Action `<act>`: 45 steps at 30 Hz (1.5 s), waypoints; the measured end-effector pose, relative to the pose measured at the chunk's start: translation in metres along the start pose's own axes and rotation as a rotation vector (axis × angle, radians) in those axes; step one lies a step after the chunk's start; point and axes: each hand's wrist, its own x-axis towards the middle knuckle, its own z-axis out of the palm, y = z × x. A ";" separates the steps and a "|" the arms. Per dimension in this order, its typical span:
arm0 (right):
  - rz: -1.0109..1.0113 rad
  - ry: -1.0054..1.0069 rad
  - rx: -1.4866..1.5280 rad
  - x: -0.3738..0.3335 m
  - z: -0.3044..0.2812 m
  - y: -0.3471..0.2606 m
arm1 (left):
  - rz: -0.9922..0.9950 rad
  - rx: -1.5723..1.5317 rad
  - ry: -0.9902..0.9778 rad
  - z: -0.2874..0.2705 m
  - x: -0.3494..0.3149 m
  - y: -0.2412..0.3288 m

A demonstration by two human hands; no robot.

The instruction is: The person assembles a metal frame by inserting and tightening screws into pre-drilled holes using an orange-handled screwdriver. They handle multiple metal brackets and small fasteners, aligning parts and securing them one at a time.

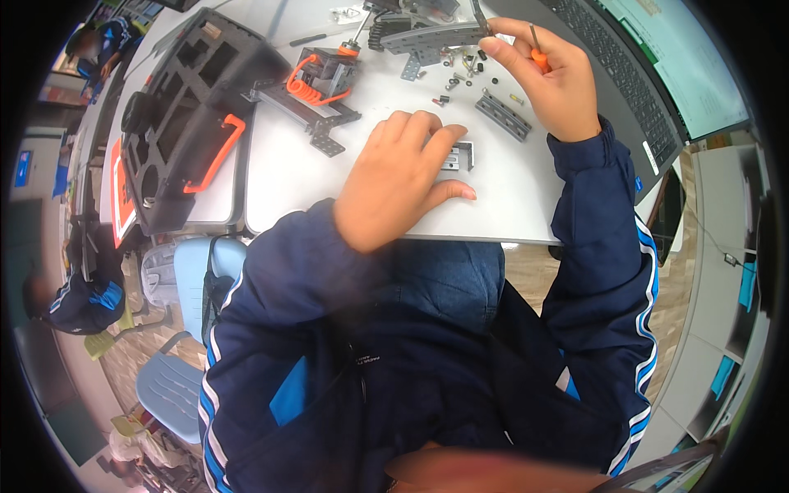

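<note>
My left hand [403, 168] is palm down over the white table, its fingers stretched out and the thumb apart. Beside its fingers, and partly hidden by them, lies a small U-shaped metal bracket [467, 154]; whether I touch it I cannot tell. My right hand [552, 82] is raised at the right, thumb and index finger pinched at the end of a dark grey perforated metal piece [444, 37]. A slim screwdriver [539, 59] with an orange part is tucked between its fingers, its thin shaft pointing up. Below that hand lies a grey slotted bar [503, 115].
Small screws and spacers [464, 70] lie scattered beyond the hands. A metal assembly with an orange coiled cable [316, 86] stands left of centre. Farther left is an open black case [185, 115] with an orange handle. A laptop [625, 82] occupies the right; blue chairs [177, 386] stand behind left.
</note>
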 end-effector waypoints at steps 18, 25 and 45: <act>0.081 -0.082 0.245 -0.009 -0.001 -0.014 | 0.076 -0.062 -0.086 -0.065 0.065 -0.044; 0.059 -0.003 0.356 -0.003 0.004 -0.031 | 0.098 -0.101 -0.105 -0.065 0.070 -0.062; 0.195 -0.178 0.173 -0.002 -0.011 -0.048 | 0.157 0.101 -0.053 -0.060 0.063 -0.067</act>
